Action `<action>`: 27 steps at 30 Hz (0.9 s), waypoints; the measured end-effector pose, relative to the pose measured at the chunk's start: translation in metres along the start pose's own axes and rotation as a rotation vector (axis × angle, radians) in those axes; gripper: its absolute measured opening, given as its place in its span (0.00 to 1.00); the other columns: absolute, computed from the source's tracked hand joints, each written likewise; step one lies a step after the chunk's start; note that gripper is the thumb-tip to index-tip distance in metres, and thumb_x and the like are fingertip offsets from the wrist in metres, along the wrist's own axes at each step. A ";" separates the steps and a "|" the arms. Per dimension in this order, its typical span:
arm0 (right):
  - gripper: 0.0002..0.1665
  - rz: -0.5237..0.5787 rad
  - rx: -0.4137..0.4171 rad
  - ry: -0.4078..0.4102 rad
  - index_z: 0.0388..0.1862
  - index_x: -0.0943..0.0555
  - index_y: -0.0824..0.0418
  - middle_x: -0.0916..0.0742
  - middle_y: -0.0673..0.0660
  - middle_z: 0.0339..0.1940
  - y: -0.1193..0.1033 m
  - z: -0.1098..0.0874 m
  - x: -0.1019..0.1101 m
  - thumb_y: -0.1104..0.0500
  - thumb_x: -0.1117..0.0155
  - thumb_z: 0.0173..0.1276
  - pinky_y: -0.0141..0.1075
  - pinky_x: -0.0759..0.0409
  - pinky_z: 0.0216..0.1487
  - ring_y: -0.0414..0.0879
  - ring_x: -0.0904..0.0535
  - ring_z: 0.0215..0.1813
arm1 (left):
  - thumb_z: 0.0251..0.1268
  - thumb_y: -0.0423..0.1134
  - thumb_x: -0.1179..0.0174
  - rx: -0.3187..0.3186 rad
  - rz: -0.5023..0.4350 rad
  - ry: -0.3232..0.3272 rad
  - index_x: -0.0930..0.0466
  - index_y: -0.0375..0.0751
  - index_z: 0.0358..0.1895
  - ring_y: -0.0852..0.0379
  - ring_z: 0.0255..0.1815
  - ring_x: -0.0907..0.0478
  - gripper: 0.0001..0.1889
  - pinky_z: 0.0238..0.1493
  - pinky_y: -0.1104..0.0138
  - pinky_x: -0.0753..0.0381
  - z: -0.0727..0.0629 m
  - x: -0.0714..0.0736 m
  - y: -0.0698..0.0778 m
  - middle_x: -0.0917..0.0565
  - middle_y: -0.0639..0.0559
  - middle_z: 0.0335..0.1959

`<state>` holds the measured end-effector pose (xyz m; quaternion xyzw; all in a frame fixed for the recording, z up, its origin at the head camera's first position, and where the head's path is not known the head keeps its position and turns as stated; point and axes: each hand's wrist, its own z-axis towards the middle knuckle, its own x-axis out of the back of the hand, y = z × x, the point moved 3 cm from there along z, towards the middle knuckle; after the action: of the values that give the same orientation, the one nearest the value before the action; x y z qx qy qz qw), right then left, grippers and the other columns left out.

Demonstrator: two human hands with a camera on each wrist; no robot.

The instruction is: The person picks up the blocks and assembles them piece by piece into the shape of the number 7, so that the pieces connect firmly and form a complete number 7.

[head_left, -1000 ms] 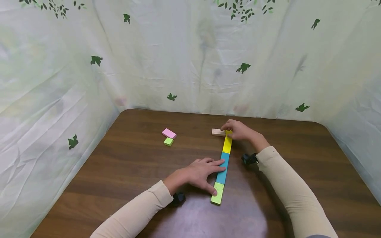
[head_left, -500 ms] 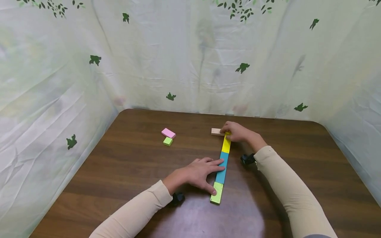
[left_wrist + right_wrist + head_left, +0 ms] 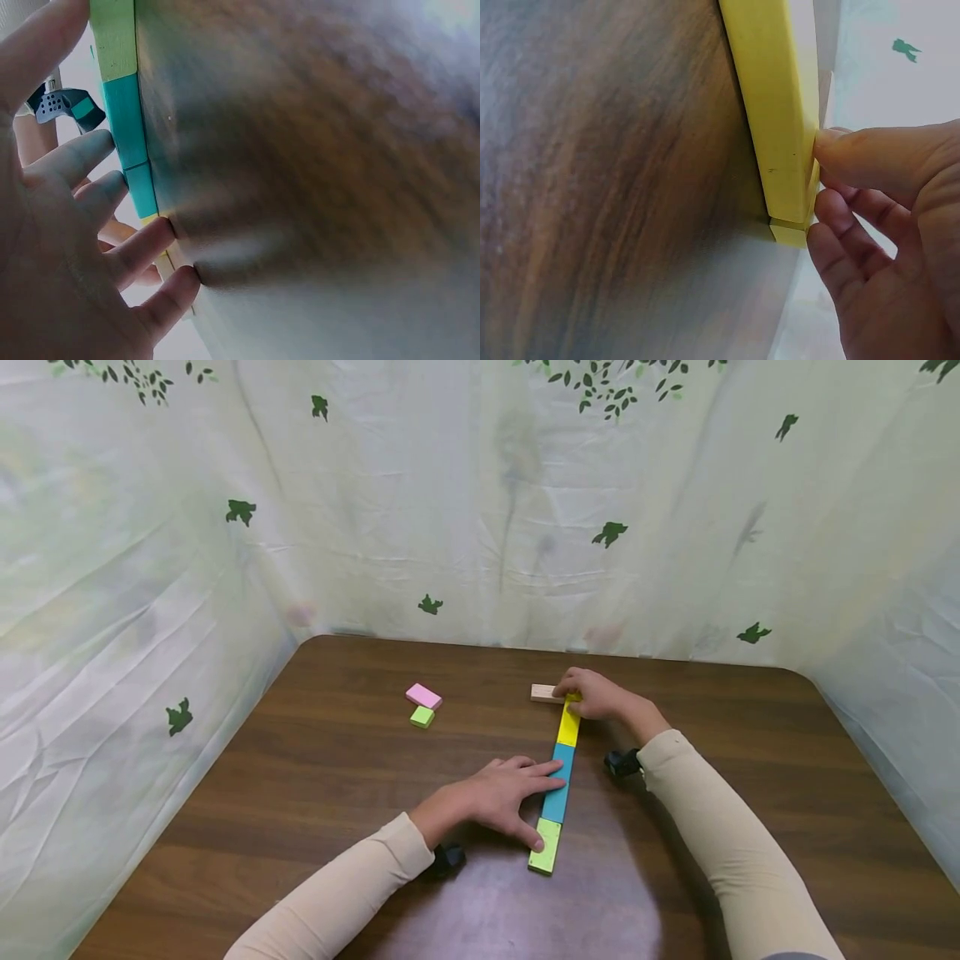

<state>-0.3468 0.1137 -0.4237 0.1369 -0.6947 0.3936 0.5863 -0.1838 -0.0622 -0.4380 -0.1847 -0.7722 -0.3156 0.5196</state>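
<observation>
A straight row of flat blocks runs away from me: a light green block nearest, then blue blocks, then a yellow block. My left hand lies spread along the row's left side, thumb on the green block and fingertips on the blue. At the far end, my right hand pinches the yellow end of the row. In the right wrist view its thumb touches the long yellow block, with curled fingers by a short yellow piece. A plain wooden block sits crosswise there, partly hidden by the fingers.
A pink block and a small green block lie close together on the brown table, left of the row. A pale curtain with leaf and bird prints hangs behind the table's far edge and along both sides.
My right hand has shifted very slightly toward me at the yellow end. My left hand and the row of blocks look the same; the head view has drifted a little.
</observation>
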 end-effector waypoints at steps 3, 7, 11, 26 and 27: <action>0.21 0.008 0.000 0.004 0.56 0.17 0.66 0.19 0.64 0.53 -0.001 -0.001 0.000 0.70 0.41 0.64 0.51 0.22 0.59 0.58 0.23 0.54 | 0.54 0.67 0.34 0.000 -0.006 0.000 0.43 0.65 0.78 0.51 0.79 0.45 0.47 0.74 0.49 0.40 0.000 0.000 0.001 0.51 0.65 0.82; 0.21 0.006 -0.006 0.004 0.56 0.17 0.66 0.19 0.64 0.53 -0.001 -0.001 -0.001 0.70 0.41 0.64 0.51 0.22 0.59 0.58 0.23 0.54 | 0.54 0.66 0.34 0.003 -0.014 -0.002 0.44 0.64 0.78 0.51 0.79 0.45 0.47 0.74 0.49 0.40 -0.001 0.000 0.001 0.51 0.65 0.82; 0.21 -0.004 -0.008 0.006 0.56 0.17 0.65 0.19 0.63 0.53 0.001 -0.001 -0.002 0.69 0.41 0.64 0.52 0.23 0.60 0.58 0.23 0.55 | 0.54 0.66 0.34 0.007 -0.013 0.001 0.44 0.65 0.78 0.51 0.78 0.44 0.47 0.74 0.49 0.40 0.000 0.001 0.001 0.51 0.65 0.82; 0.22 0.013 -0.037 -0.013 0.57 0.17 0.64 0.19 0.63 0.55 0.002 0.000 -0.001 0.69 0.41 0.64 0.52 0.24 0.63 0.58 0.24 0.57 | 0.56 0.68 0.36 -0.001 -0.028 0.023 0.49 0.63 0.79 0.51 0.79 0.44 0.49 0.75 0.50 0.40 -0.001 0.003 -0.002 0.52 0.63 0.83; 0.22 0.012 -0.035 -0.014 0.58 0.17 0.64 0.19 0.63 0.55 0.002 0.000 -0.002 0.69 0.41 0.64 0.52 0.24 0.63 0.58 0.24 0.57 | 0.58 0.67 0.37 -0.008 -0.040 0.035 0.50 0.62 0.80 0.51 0.79 0.43 0.49 0.75 0.49 0.39 -0.002 0.004 -0.004 0.52 0.63 0.83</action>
<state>-0.3477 0.1143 -0.4258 0.1251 -0.7062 0.3841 0.5814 -0.1871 -0.0668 -0.4347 -0.1659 -0.7653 -0.3321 0.5258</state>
